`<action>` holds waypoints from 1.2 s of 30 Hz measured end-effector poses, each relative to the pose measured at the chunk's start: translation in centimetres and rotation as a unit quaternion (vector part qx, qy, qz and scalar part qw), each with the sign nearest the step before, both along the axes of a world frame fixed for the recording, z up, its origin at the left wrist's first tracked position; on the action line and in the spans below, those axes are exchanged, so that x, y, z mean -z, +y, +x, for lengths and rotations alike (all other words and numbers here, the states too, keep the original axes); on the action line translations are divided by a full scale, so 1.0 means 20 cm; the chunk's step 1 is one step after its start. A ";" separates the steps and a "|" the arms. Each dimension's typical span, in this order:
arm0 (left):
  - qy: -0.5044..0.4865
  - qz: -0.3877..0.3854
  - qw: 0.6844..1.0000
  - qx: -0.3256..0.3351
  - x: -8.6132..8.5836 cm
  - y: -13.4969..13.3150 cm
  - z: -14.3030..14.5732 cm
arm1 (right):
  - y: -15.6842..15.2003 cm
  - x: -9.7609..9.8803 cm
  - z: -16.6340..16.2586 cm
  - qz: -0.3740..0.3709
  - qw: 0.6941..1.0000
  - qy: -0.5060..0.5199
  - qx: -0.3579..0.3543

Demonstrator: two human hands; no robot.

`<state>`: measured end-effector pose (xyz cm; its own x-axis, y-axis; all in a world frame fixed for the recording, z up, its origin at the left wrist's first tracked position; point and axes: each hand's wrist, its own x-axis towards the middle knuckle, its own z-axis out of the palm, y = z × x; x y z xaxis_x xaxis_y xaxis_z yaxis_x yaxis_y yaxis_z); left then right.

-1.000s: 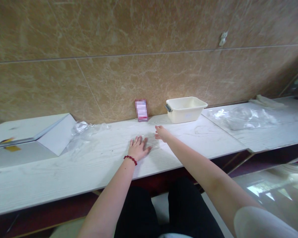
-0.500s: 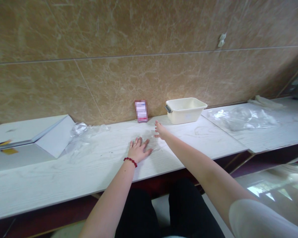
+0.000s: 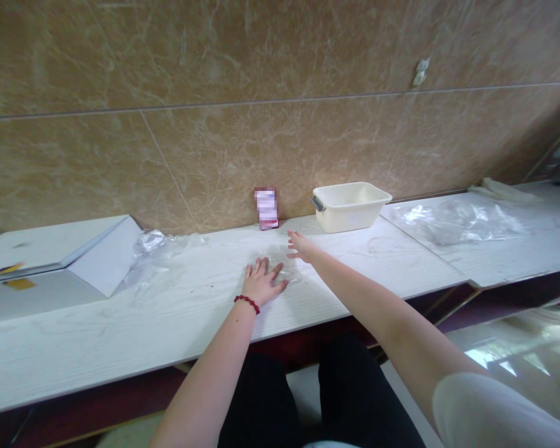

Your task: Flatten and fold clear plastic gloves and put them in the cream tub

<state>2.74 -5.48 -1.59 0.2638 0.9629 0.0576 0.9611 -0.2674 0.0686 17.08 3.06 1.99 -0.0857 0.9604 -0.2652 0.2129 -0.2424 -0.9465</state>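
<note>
My left hand (image 3: 262, 284), a red bead bracelet (image 3: 247, 303) at its wrist, lies palm down with its fingers spread. It presses on a clear plastic bag (image 3: 289, 269) that is flat on the white wood-grain tabletop (image 3: 205, 317). Just beyond, at the bag's far right side, my right hand (image 3: 302, 246) is held with fingers stretched out and apart. Whether its fingertips touch the bag I cannot tell. Nothing shows in either hand. The bag is so see-through that its outline is hard to follow.
A cream plastic basin (image 3: 352, 218) with a grey handle stands by the wall, right of a small phone-like upright thing (image 3: 267, 208), blurred out. At left are a white box (image 3: 98, 261) and crumpled clear plastic (image 3: 161, 246). More clear plastic (image 3: 457, 221) lies at right.
My right hand has shifted very slightly left, its fingers a little lower. My left hand stays pressed on the bag. The view has moved a touch.
</note>
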 end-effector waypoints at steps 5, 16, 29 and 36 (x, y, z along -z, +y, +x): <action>-0.004 -0.004 1.000 0.004 0.00 0.00 0.00 | -0.16 0.00 0.12 -0.048 0.994 -0.084 -0.058; -0.005 -0.013 1.000 -0.003 0.00 0.00 0.00 | -0.38 0.07 0.15 0.029 0.967 -0.204 -0.150; 0.016 -0.003 1.000 -0.001 0.02 0.00 -0.02 | -0.31 0.10 -0.12 0.207 0.899 -0.364 -0.130; 0.005 -0.001 1.000 -0.010 0.04 0.03 -0.01 | -0.26 0.20 -0.16 0.251 0.857 -0.428 -0.139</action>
<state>2.52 -4.80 -2.47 0.2447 0.9681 0.0531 0.9670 -0.2477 0.0602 13.87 -2.12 -2.01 -0.3097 0.9461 0.0947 0.8645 0.3217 -0.3861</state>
